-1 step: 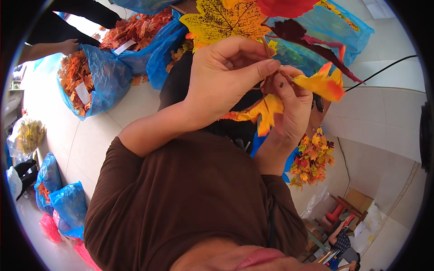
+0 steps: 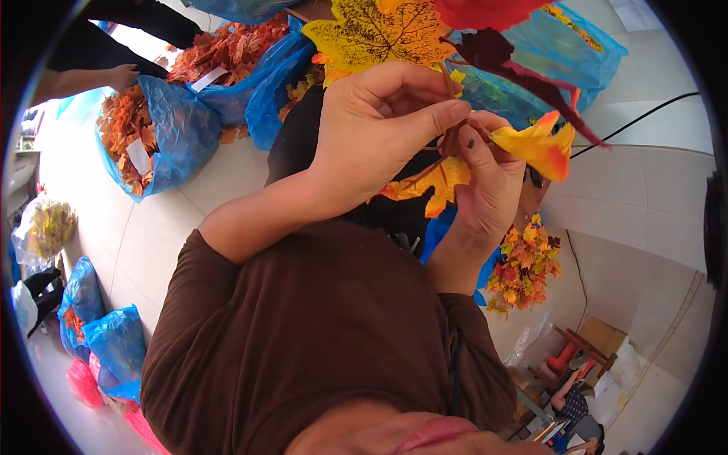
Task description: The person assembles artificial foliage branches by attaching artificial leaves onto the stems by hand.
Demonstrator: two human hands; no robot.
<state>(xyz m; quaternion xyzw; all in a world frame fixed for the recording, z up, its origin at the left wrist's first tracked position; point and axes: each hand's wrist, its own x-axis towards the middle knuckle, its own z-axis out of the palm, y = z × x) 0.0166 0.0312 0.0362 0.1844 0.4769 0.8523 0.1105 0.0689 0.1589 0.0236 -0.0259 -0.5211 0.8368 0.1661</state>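
Both my hands are closed on a thin brown stem of artificial maple leaves, held up in front of my chest. My left hand (image 2: pixel 379 133) pinches the stem between thumb and fingers. Close beside it, my right hand (image 2: pixel 489 171) grips the stem lower down, with a dark mark on its thumb. Above them spread a speckled yellow leaf (image 2: pixel 379 34), a red leaf (image 2: pixel 485 10) and a dark maroon leaf (image 2: pixel 497 57). One yellow-orange leaf (image 2: pixel 535 144) sticks out right of my right hand; another yellow leaf (image 2: pixel 436 183) hangs between my wrists. The fingers hide part of the stem.
Blue bags (image 2: pixel 182 121) of orange-red leaves stand at the far left, where another person's hand (image 2: pixel 121 77) touches one. A leaf bunch (image 2: pixel 527 265) lies right of my forearm. A black cable (image 2: pixel 644 117) runs at right. More blue bags (image 2: pixel 114 341) stand at left.
The lower yellow leaf has swung slightly left and turned. The leaves at upper right have shifted a little. Both hands stay in nearly the same place on the stem.
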